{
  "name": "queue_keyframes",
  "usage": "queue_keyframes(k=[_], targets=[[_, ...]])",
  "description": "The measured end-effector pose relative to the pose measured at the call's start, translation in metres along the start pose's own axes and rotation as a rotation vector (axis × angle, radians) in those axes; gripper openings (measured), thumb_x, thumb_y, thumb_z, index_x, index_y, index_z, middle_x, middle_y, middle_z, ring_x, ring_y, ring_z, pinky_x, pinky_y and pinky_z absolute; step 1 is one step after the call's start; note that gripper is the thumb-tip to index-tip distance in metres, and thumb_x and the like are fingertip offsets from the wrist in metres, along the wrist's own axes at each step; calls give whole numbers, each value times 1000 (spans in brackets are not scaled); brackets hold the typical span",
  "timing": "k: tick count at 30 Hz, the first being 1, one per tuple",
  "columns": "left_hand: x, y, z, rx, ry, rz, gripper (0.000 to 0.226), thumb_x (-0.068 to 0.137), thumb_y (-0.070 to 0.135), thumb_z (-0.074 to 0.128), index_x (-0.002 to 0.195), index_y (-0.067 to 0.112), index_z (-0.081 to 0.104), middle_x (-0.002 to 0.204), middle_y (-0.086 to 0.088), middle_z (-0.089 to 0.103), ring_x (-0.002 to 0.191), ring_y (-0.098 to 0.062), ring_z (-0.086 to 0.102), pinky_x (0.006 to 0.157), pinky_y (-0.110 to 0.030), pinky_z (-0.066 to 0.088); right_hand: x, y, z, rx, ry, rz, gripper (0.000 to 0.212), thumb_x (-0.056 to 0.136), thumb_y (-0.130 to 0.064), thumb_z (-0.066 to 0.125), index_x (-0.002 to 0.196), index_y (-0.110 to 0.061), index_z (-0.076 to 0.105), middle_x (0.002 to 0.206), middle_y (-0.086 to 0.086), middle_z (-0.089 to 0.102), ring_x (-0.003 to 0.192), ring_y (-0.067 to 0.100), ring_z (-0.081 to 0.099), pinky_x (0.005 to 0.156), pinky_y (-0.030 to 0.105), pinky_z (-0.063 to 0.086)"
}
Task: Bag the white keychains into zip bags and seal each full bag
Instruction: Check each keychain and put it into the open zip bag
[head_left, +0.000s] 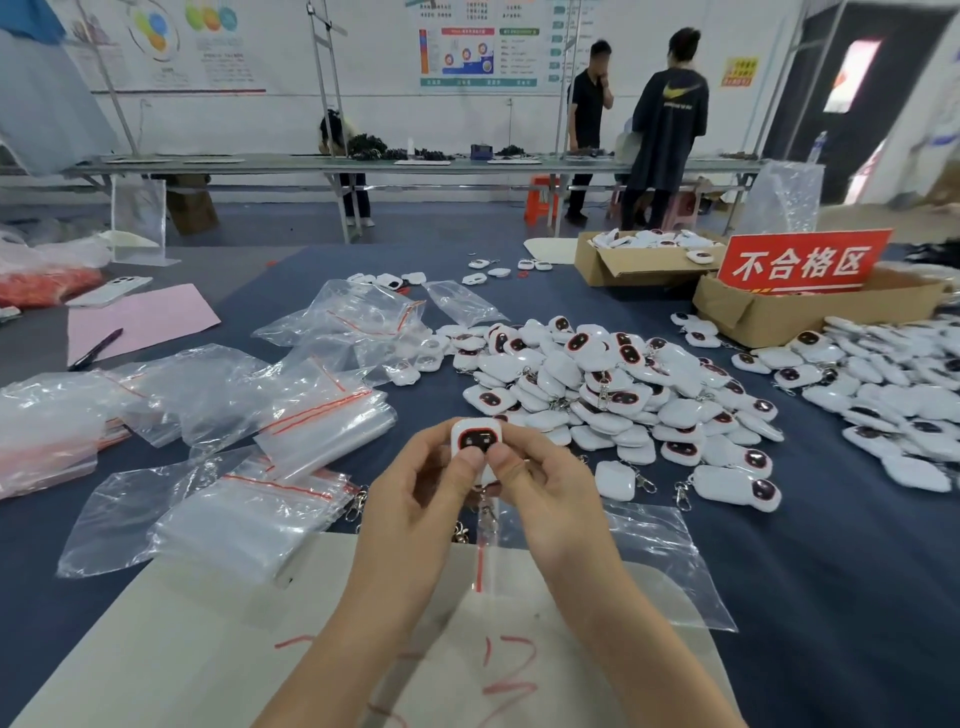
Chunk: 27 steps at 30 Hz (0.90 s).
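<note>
My left hand (415, 499) and my right hand (545, 499) together pinch one white keychain (475, 439) with a dark red-rimmed face, held upright above the table; its metal clasp hangs below between my palms. Under my hands lies a clear zip bag (660, 566) with a red seal line, flat on a white board (208, 639). A big heap of white keychains (613, 395) is spread just beyond my right hand. Loose and stacked empty zip bags (311, 415) lie to the left.
Two cardboard boxes (623, 265) stand at the back right, one with a red sign (802, 260). More keychains (893, 384) cover the far right. A pink sheet (145, 317), a pen (96, 349) and a phone (111, 291) lie at the left. People stand at a far bench.
</note>
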<state>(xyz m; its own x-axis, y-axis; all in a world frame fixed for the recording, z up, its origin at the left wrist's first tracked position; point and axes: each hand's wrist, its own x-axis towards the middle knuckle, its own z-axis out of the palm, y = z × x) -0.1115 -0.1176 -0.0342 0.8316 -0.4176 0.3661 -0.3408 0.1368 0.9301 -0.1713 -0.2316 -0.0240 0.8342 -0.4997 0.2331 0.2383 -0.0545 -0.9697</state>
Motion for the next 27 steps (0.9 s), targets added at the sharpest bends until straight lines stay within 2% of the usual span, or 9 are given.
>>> queue_keyframes(k=[2,5,9,12,16,18,21,24,27], targets=[[1,3,2,8,2,0,25,90,48,65,113,40,70,98,7,76,91,-16,73,81,-28,59,0,-2,-1,9,-22,-6,27,100,-4,58,103,-25,75,94,-8,78,90,6,72,78,19,54],[4,9,18,58,-86,9,27,96,28,63,121,34,68,110,15,75,103,-4,70,90,-21,54,5,-6,-9,28,97,13,41,98,1,58,87,-33,77,88,-6,78,83,5,71,74,17,53],[28,18,44,101,-133,-20,26,98,20,65,118,37,68,101,13,77,94,-5,72,80,-16,54,20,-14,-33,90,225,59,25,100,-6,58,112,-22,74,99,0,79,91,15,74,75,20,56],[62,33,76,58,-108,-177,17,95,20,68,108,31,71,87,5,77,77,-11,73,62,-14,53,33,-22,-63,167,350,95,26,102,-25,58,127,-31,63,100,-13,77,94,3,72,79,18,54],[176,84,142,-178,-187,-224,22,99,18,63,109,-1,66,78,-3,70,75,-13,66,84,-29,57,49,-39,-105,201,512,83,31,105,-31,50,134,-35,57,110,-12,71,89,-6,69,80,18,48],[234,125,165,-192,-163,-268,32,101,27,62,117,0,59,82,-5,60,76,-17,61,66,-30,53,54,-45,-116,180,514,80,26,104,-32,51,127,-42,58,120,-13,68,89,-7,69,81,18,48],[257,136,178,-112,-195,-279,25,102,22,56,80,13,48,63,-1,41,54,-16,39,52,-27,37,55,-49,-121,142,499,66,21,103,-31,51,113,-45,62,121,-14,67,92,-9,67,79,19,50],[232,106,164,123,-213,-272,25,100,22,56,78,14,48,63,-4,43,57,-20,41,64,-30,40,53,-43,-116,118,507,63,24,104,-24,49,114,-41,62,118,-12,66,90,-6,67,75,17,53],[199,46,122,520,-270,-208,23,101,25,51,117,11,60,108,-9,61,98,-29,60,91,-33,47,50,-37,-99,101,468,89,25,104,-22,48,115,-40,61,114,-12,65,87,-4,67,73,17,54]])
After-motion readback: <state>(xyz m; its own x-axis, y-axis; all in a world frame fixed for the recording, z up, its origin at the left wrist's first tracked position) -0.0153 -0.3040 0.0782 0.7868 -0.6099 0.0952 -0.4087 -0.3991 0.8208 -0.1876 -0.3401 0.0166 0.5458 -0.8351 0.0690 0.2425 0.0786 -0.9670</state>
